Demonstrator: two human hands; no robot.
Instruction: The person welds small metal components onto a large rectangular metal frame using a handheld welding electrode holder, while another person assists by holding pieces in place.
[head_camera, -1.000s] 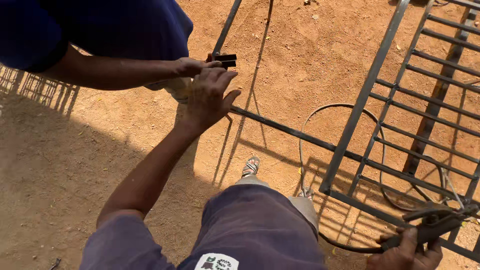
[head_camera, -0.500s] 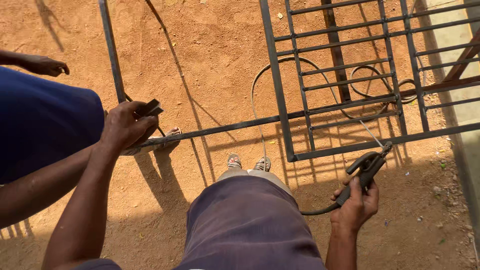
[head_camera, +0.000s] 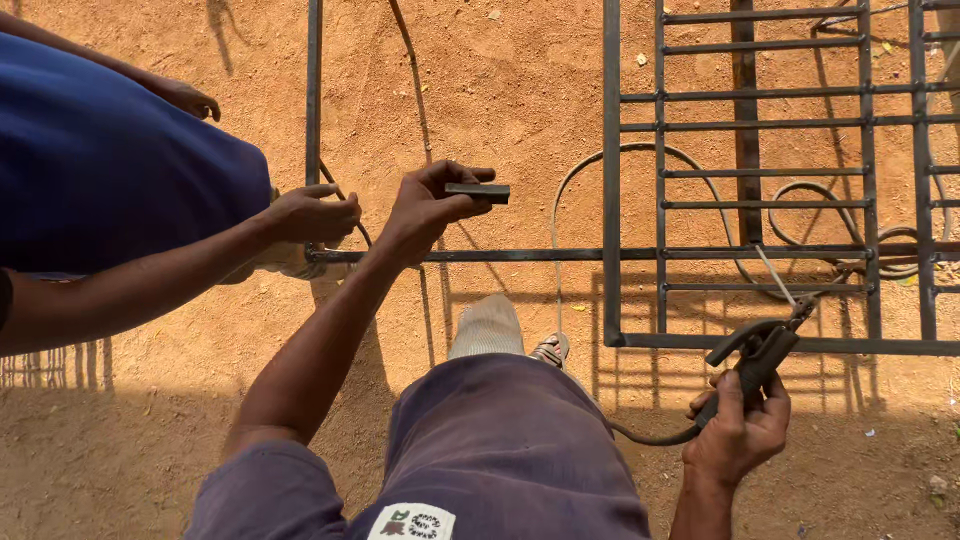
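The left hand (head_camera: 425, 210) pinches a short metal bar (head_camera: 478, 191) above the steel frame (head_camera: 610, 200); the right hand (head_camera: 738, 435) grips a welding holder (head_camera: 757, 358) with its rod angled toward the frame, while a co-worker's hand (head_camera: 312, 215) steadies the corner.

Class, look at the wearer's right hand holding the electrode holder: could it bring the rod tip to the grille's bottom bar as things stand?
Probably yes. The right hand grips the electrode holder just below the bottom bar, and the rod already crosses it with nothing between.

Left hand (head_camera: 425, 212), metal piece (head_camera: 477, 191) now raised.
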